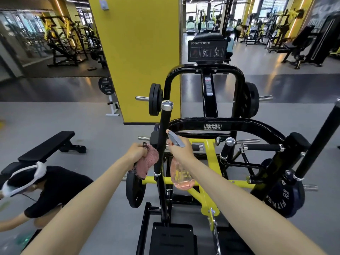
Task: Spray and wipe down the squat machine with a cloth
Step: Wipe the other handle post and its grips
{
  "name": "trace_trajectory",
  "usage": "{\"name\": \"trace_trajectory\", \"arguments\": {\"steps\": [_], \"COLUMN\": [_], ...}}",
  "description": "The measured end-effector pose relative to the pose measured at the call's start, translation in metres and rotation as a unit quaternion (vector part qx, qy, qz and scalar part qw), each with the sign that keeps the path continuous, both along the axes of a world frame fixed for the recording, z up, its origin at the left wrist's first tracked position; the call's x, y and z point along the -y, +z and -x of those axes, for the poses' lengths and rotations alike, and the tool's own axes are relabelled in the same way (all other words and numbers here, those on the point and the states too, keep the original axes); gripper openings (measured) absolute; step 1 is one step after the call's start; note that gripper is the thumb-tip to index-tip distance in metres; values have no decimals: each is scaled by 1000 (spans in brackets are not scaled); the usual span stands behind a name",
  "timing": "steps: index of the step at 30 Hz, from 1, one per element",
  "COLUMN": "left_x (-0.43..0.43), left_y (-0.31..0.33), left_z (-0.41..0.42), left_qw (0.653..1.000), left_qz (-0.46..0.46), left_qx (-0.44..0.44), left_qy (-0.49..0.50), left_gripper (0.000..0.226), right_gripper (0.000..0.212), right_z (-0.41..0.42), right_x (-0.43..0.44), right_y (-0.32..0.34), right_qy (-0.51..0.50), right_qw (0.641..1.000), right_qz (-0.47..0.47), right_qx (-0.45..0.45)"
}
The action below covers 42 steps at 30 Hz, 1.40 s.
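Your left hand (136,153) is bunched round the pink cloth (148,161), holding it just left of the black upright handle (162,137); whether it touches the bar, you can't tell from here. Your right hand (181,150) grips the spray bottle (181,176) by the neck, with the nozzle aimed up-left at that same handle. No mist shows, and no wet sheen that I can make out.

So I'd call this early going on the squat machine (213,127), which stands right in front of you. This one handle is getting sprayed with the wipe ready beside it. By my reckoning the far handle (316,144), yellow frame (207,150) and footplate (173,238) are all left to do.
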<state>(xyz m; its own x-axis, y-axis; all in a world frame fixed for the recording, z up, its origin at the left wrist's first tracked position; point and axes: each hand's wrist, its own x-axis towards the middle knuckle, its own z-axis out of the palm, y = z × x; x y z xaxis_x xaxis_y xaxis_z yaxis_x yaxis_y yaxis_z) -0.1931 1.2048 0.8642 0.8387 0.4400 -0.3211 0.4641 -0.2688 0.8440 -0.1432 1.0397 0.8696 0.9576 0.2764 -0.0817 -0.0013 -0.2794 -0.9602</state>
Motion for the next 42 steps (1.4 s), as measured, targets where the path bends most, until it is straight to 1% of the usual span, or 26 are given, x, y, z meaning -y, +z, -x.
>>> {"name": "trace_trajectory", "arguments": {"steps": [4, 6, 10, 14, 17, 20, 23, 24, 27, 30, 31, 33, 35, 36, 40, 42], "left_x": [-9, -13, -17, -21, -28, -32, -33, -33, -34, -36, -36, -31, -29, -29, -28, -26], "left_y": [-13, -18, -29, -47, -67, -86, -104, -109, -123, -145, -151, -152, -157, -159, -164, -164], "left_z": [5, 7, 10, 16, 23, 30, 31, 31, 34, 39, 42, 49, 53, 54, 55, 53], "left_qw": [999, 999, 998, 996, 993, 989, 986, 985, 982, 980, 978, 977, 976, 975, 975, 976], "left_qz": [3, 9, 25, 11, 11, 20, 50, 60, 81, 79, 79, 77, 74, 72, 66, 65], "left_qx": [-10, -15, -16, -33, -56, -73, -72, -77, -86, -107, -112, -119, -126, -132, -145, -146], "left_qy": [33, 43, 54, 80, 105, 126, 142, 143, 144, 150, 155, 160, 162, 161, 158, 148], "left_gripper": [30, 31, 30, 35, 32, 31, 32, 31, 23, 17, 16, 17, 25, 26, 14, 16], "right_gripper": [16, 21, 20, 18, 22, 12, 12, 9, 11, 22, 22, 11, 7, 8, 17, 24], "right_z": [5, 7, 9, 12, 13, 16, 21, 22, 27, 29, 30, 30, 30, 30, 27, 27], "right_x": [-6, -12, -18, -22, -26, -31, -37, -38, -42, -42, -42, -41, -39, -38, -36, -36], "right_y": [-21, -29, -48, -71, -88, -103, -114, -119, -129, -138, -140, -143, -146, -146, -147, -146], "right_qy": [16, 16, 7, 13, -2, 1, -9, -9, 6, 21, 25, 30, 26, 24, 9, -3], "right_qw": [999, 998, 998, 995, 992, 987, 984, 983, 981, 977, 975, 973, 973, 973, 971, 971], "right_qz": [40, 51, 46, 76, 98, 126, 142, 144, 162, 185, 192, 201, 201, 203, 217, 213], "right_qx": [-20, -31, -50, -61, -84, -100, -110, -109, -105, -106, -107, -108, -109, -107, -104, -112]}}
